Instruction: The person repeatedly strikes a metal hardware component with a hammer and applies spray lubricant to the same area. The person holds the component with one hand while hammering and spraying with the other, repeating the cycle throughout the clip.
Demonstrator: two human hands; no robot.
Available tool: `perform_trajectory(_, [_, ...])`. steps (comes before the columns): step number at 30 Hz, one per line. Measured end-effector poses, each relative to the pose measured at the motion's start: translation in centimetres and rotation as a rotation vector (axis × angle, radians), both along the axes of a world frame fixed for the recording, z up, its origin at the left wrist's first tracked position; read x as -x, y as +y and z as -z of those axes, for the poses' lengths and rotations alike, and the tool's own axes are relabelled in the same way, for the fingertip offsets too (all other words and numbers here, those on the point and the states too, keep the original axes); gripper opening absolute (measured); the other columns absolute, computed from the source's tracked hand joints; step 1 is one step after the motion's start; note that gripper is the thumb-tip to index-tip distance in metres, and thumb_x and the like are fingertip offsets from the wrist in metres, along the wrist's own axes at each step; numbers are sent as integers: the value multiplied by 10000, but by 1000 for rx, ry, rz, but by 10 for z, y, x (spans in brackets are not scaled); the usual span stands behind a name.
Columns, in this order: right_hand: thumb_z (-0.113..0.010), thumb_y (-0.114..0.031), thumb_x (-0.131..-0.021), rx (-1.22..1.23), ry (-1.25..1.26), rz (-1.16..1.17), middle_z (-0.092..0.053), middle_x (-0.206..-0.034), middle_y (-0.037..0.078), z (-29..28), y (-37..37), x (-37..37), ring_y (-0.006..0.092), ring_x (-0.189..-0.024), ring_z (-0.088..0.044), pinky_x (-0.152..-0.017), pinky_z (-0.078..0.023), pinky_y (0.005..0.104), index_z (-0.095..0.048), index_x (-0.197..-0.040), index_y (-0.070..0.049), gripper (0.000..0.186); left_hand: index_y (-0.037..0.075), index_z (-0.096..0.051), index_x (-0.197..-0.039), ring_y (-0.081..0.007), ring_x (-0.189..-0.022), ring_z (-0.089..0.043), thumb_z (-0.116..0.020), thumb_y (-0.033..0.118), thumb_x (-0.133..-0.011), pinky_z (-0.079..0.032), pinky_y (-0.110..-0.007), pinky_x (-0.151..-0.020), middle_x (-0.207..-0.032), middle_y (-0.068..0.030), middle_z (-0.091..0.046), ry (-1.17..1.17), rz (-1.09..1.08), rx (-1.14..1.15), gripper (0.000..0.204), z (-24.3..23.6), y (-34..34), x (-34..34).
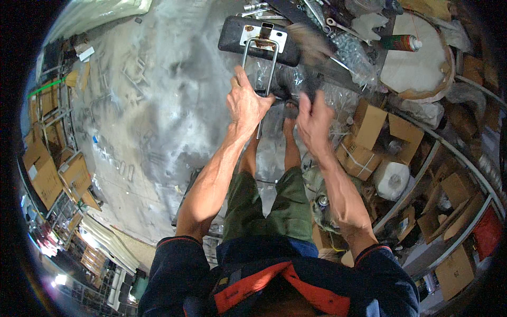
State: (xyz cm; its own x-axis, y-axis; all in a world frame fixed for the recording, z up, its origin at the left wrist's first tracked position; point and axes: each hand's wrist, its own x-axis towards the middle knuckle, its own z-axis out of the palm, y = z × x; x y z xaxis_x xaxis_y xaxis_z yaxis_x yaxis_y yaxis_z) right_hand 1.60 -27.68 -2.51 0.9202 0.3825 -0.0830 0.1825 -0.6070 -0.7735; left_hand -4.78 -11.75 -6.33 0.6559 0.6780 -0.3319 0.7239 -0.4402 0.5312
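**Bent metal bar (pixel 272 68) in the left hand (pixel 247 105), up by a black pad (pixel 229 41)**

From the head camera, the bar is near the top middle. It is thin and shiny and shaped like a U. Its bent end lies over a white plate (pixel 252 35) with brown rusty marks, and the plate sits on the black pad. I cannot tell if the bar is joined to the plate.

The left hand is closed around the bar, with the pointing finger up along one side and the thumb by the other.

The right hand (pixel 315 120) is just to the right and very blurry. A blurry tan and dark thing (pixel 309 45) is above it, but I cannot tell if the hand holds it.

Right of the pad are a wrench (pixel 346 29) and a spray can (pixel 400 42). Lower down are a cardboard box (pixel 368 126) and a white jug (pixel 392 179). The gray floor (pixel 142 105) is on the left.
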Motion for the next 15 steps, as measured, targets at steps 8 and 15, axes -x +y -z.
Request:
perform_trajectory(8, [-656, -269, -1037, -255, -20, 113, -645, -692, 264, -42, 15, -1, 475, -578, -621, -537, -482, 498, -597, -883, 30, 342, -100, -295, -1544, -518, -1078, -658, -934, 274, -647, -547, -543, -916, -1188, -327, -624, -21, -1, -10, 1163, -3, 7, 5])
perform_trajectory(15, [-604, -288, -1070, 85, 89, 16, -551, -615, 138, -32, 4, -30, 191, -543, -483, -511, -418, 393, -538, -866, 24, 379, -74, -267, -1542, -521, -1045, -660, -931, 284, -668, -550, -544, -899, -1189, -324, -613, 13, 0, -17, 1154, 4, 8, 3])
